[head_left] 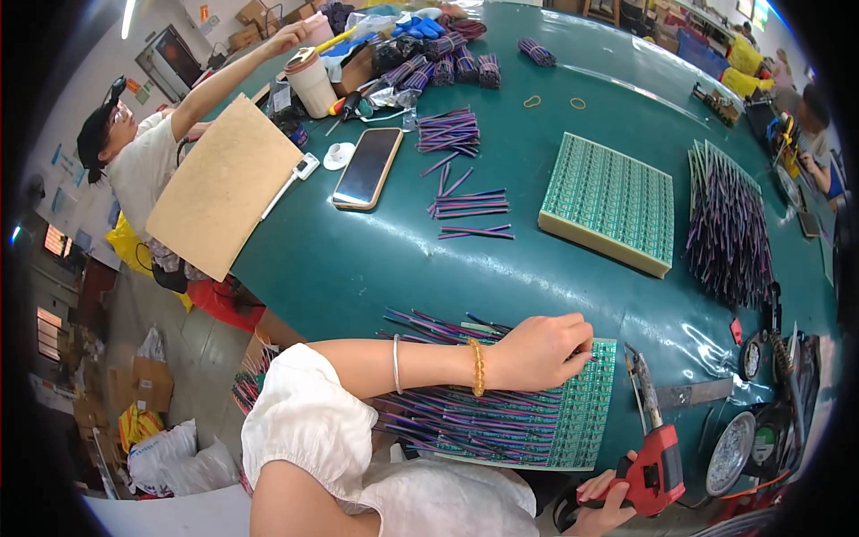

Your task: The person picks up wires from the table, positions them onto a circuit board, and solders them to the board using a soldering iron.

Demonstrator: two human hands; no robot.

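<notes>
My left hand [544, 353] lies over a green circuit board panel [586, 421], its fingers pinched together near the panel's right side. Whatever they hold is too small and too covered to make out. Rows of thin purple and dark wires [474, 416] run leftward from the panel, partly under my left forearm. In my right hand [601, 508], at the lower right, is a red soldering gun [658, 470]. Its metal tip points up and away, beside the panel's right edge and apart from it.
Loose wires [470, 204] and a phone [369, 168] lie farther back. A stack of panels [608, 201] and a wired panel [729, 224] stand right. A round metal dish [731, 454] sits beside the soldering gun. One co-worker [134, 134] reaches across at left; another person sits far right.
</notes>
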